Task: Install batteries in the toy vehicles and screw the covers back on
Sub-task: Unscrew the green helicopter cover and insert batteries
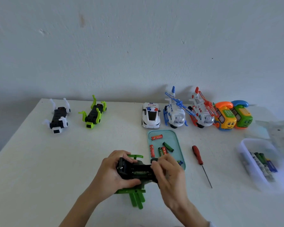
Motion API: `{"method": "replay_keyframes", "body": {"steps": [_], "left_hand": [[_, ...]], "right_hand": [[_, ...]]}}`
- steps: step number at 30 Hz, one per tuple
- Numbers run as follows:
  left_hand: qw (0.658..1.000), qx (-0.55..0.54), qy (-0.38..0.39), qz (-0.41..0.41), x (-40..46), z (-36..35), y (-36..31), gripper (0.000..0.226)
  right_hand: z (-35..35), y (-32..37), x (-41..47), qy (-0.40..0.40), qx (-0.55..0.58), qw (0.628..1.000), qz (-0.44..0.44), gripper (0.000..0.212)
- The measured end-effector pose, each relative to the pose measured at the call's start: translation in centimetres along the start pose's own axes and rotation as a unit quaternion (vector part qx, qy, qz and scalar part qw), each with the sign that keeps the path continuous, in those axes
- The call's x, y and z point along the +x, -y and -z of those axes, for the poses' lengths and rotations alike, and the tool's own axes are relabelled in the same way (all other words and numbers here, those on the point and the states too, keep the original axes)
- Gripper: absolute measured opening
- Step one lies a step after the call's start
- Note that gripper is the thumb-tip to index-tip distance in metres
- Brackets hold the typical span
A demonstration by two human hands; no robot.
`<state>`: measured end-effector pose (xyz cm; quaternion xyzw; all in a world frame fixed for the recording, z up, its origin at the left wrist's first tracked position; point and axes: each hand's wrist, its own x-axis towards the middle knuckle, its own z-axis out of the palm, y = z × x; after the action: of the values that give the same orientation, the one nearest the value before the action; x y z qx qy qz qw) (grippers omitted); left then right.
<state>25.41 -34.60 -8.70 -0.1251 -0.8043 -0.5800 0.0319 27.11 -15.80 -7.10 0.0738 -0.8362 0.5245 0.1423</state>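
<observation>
I hold a black and green toy vehicle upside down near the table's front, its battery bay open with a green battery showing inside. My left hand grips its left end, thumb underneath and fingers over the top. My right hand holds its right end, fingers curled by a black wheel. Just behind, a teal tray carries several loose red and green batteries. A red-handled screwdriver lies on the table to the right of the tray.
Along the back stand a white-legged toy, a green-legged toy, a police car, a blue helicopter, a red helicopter and two toy phones. A clear box with batteries sits at right.
</observation>
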Motion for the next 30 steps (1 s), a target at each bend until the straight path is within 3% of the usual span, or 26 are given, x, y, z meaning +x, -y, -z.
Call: {"method": "replay_keyframes", "body": {"steps": [3, 5, 8, 13, 17, 21, 30], "left_hand": [[1.0, -0.009, 0.004, 0.0, 0.0, -0.2, 0.1, 0.05], [1.0, -0.01, 0.002, 0.003, 0.0, -0.2, 0.3, 0.049], [1.0, -0.014, -0.001, 0.007, 0.0, -0.2, 0.3, 0.049], [1.0, -0.01, 0.005, 0.012, 0.2, -0.2, 0.2, 0.05], [1.0, -0.01, 0.003, 0.017, 0.1, -0.1, 0.2, 0.052], [1.0, -0.011, 0.001, 0.025, 0.3, 0.0, -0.2, 0.053], [0.999, -0.008, 0.005, 0.037, 0.2, 0.0, -0.5, 0.058]], "right_hand": [[2.1, -2.1, 2.9, -0.09, 0.01, 0.992, -0.083, 0.025], [3.1, -4.0, 4.9, -0.025, -0.071, 0.984, -0.164, 0.009], [3.8, -6.9, 6.5, 0.055, -0.165, 0.959, -0.222, 0.039], [3.6, -8.6, 6.8, 0.074, -0.22, 0.954, -0.189, 0.039], [3.8, -8.3, 6.9, 0.02, -0.128, 0.973, -0.191, 0.027], [4.7, -7.4, 6.9, -0.043, 0.02, 0.978, -0.201, 0.03], [5.5, -3.6, 5.5, -0.024, 0.207, 0.954, -0.215, 0.045]]}}
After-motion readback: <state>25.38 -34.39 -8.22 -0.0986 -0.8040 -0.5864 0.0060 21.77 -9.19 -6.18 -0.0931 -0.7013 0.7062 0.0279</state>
